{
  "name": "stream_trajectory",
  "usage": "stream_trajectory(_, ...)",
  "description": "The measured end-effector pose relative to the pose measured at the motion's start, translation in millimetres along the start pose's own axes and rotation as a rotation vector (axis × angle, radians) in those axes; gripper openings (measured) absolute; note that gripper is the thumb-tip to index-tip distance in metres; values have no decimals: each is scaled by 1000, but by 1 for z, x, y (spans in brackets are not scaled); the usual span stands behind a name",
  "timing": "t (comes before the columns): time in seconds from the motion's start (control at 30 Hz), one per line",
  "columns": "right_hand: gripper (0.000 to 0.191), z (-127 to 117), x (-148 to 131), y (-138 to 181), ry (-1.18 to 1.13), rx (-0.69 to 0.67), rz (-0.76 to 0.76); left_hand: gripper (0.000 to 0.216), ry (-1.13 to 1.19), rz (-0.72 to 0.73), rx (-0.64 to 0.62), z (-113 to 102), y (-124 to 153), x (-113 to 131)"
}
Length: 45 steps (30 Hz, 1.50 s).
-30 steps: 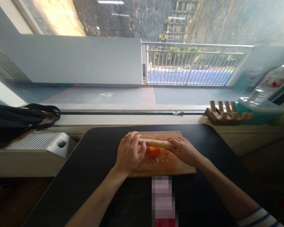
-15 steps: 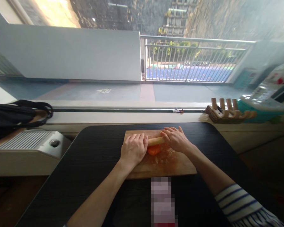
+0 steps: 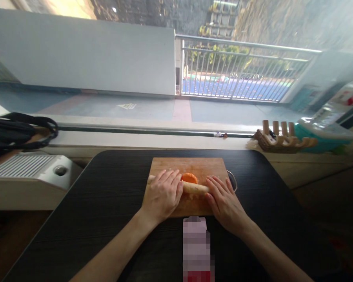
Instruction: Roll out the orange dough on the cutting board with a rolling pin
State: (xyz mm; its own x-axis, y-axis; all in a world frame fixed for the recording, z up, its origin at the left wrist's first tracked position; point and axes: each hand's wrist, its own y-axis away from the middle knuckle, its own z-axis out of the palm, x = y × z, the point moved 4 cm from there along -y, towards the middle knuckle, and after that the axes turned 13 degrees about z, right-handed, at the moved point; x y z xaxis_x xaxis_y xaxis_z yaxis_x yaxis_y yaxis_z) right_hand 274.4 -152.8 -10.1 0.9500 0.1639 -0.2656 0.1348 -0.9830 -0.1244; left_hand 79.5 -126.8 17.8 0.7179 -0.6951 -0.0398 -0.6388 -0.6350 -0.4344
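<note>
1 rolling pin (image 3: 195, 188) beneath hands (image 3: 164, 194) (image 3: 227, 203)

Between the left fingers (image 3: 168, 178) and the right fingers (image 3: 219, 185), the rolling pin (image 3: 195, 188) is pale cream. Just beyond it, the lump (image 3: 190, 178) is bright orange (the most vivid colour near the fingertips). Beneath the fingers, the board (image 3: 191, 164) is warm tan-brown; around them, the tabletop (image 3: 100, 219) is black with fine streaks. Well beyond the right fingers, the tub (image 3: 325, 143) is teal; off past the left ones, the vented unit (image 3: 32, 190) is off-white, striped on top.
</note>
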Motion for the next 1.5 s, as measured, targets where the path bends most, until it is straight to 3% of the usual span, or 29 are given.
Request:
stream_trajectory(0.1,48,-6,-4,-4,20,-4,1,43,11,-11,-13,3,2,-4)
stream_trajectory(0.4,46,-23,-10,-65,82,-51,60,49,-2,-116,-13,18,-8,-20)
stream_trajectory(0.77,43,-6,-5,-123,63,-125,64,49,-40,-174,-56,19,-27,-37)
stream_trajectory(0.93,47,-4,-1,-102,32,-102,114,47,-26,-113,-16,14,-28,-30)
stream_trajectory(1.13,52,-3,-1,-64,60,35,126,44,0,-57,17,10,-21,-22)
stream_trajectory(1.5,49,6,-5,-19,58,96,81,44,46,7,-18,4,-5,-9)
